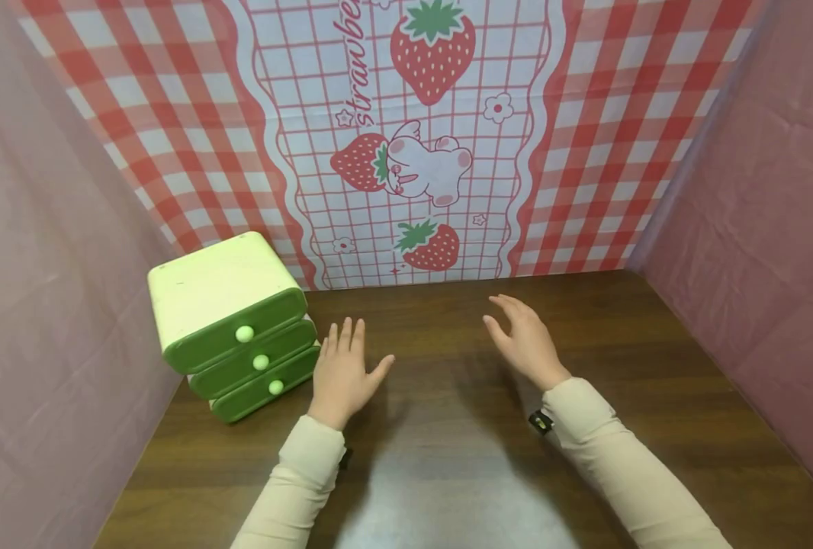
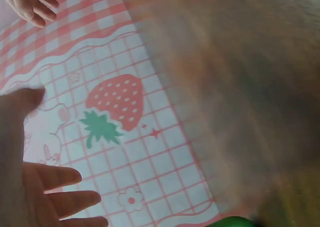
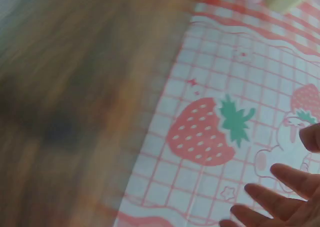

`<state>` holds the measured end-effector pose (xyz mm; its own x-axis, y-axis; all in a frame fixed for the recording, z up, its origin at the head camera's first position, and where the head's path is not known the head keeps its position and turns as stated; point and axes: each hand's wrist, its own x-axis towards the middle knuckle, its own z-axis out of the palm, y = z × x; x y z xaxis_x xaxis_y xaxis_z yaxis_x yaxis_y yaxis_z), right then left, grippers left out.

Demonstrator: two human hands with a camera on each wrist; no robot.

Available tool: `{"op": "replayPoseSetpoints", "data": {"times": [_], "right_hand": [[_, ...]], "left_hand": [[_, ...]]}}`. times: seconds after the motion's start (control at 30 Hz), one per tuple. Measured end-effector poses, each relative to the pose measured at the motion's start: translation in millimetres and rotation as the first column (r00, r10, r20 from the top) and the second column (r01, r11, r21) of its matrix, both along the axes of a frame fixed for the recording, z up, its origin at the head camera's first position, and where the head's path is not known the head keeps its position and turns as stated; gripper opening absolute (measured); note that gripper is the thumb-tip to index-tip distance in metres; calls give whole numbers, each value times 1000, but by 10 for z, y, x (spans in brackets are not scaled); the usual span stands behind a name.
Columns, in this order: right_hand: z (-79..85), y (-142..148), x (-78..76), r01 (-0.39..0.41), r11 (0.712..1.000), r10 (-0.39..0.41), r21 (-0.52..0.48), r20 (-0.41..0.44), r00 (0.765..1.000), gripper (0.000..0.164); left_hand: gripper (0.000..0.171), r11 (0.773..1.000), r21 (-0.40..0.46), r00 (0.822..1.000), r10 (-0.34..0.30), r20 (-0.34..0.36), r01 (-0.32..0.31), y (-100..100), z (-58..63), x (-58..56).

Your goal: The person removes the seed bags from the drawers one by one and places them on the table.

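A small green chest of drawers (image 1: pixel 221 293) with a pale top and three round knobs stands at the left of the brown wooden table (image 1: pixel 434 427). My left hand (image 1: pixel 341 381) hovers just right of its drawer fronts, fingers straight and thumb spread, holding nothing. Over the table's right half, my right hand (image 1: pixel 526 343) is raised with its fingers extended and slightly bent, also without anything in it. The left wrist view shows the left fingers (image 2: pixel 75 204) spread apart; in the right wrist view the right fingers (image 3: pixel 280 202) are likewise spread.
Behind the table hangs a red-and-white checked cloth (image 1: pixel 605 114) printed with strawberries and a white bunny. Pink curtains close off the left side (image 1: pixel 56 267) and the right side (image 1: pixel 750 252). Beige sleeves (image 1: pixel 297 473) cover both arms, and a dark band (image 1: pixel 541 422) is at the right wrist.
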<state>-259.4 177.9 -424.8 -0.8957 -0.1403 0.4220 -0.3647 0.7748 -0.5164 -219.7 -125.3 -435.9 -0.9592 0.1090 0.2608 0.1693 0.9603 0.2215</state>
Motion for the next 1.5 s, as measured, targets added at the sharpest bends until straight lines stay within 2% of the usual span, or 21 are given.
{"op": "replayPoseSetpoints", "data": {"times": [0.1, 0.2, 0.3, 0.47, 0.6, 0.77, 0.9, 0.97, 1.03, 1.07, 1.17, 1.27, 1.37, 1.43, 1.5], "right_hand": [[96, -64, -27, -32, 988, 31, -152, -7, 999, 39], [178, -140, -59, -42, 968, 42, -249, -7, 999, 34], [246, -232, -114, -62, 943, 65, -327, -1, 998, 31], [372, -436, -211, -118, 897, 138, -426, 16, 990, 31], [500, -644, -250, -172, 855, 224, -489, 49, 973, 32], [562, -961, -347, -249, 806, 334, -538, 66, 940, 33], [553, -1225, -428, -291, 782, 409, -551, 100, 907, 35], [559, -1355, -443, -305, 778, 438, -550, 125, 890, 37], [566, -1487, -446, -311, 772, 465, -554, 159, 871, 40], [570, -1550, -444, -315, 771, 478, -554, 177, 860, 41], [575, -1740, -433, -319, 771, 507, -551, 227, 832, 46], [574, -1921, -419, -321, 771, 530, -550, 276, 802, 51], [571, -2086, -401, -329, 771, 553, -545, 317, 770, 57], [566, -2184, -382, -345, 773, 569, -532, 341, 748, 59], [558, -2272, -359, -362, 777, 580, -514, 364, 729, 60]], "left_hand": [[70, 1000, 26, 994, -12, -110, 15, -19, 64, 3], [56, 997, 69, 970, -13, -243, 31, -50, 115, 13], [45, 988, 138, 928, -8, -373, 64, -96, 184, 42], [37, 963, 247, 841, 39, -539, 113, -235, 338, 119], [35, 938, 321, 783, 103, -613, 128, -428, 459, 191], [38, 903, 415, 708, 219, -671, 114, -699, 559, 300], [44, 867, 492, 653, 331, -681, 73, -894, 577, 397], [48, 843, 536, 638, 386, -666, 50, -979, 566, 446], [53, 812, 584, 641, 436, -632, 24, -1056, 544, 488], [56, 793, 610, 649, 458, -608, 12, -1090, 529, 509], [65, 721, 693, 690, 511, -513, -19, -1182, 486, 556], [70, 630, 776, 742, 538, -400, -38, -1255, 454, 576], [70, 525, 850, 786, 545, -292, -49, -1313, 431, 578], [68, 457, 888, 810, 542, -225, -59, -1345, 414, 575], [66, 396, 916, 826, 537, -170, -69, -1372, 394, 571]]}}
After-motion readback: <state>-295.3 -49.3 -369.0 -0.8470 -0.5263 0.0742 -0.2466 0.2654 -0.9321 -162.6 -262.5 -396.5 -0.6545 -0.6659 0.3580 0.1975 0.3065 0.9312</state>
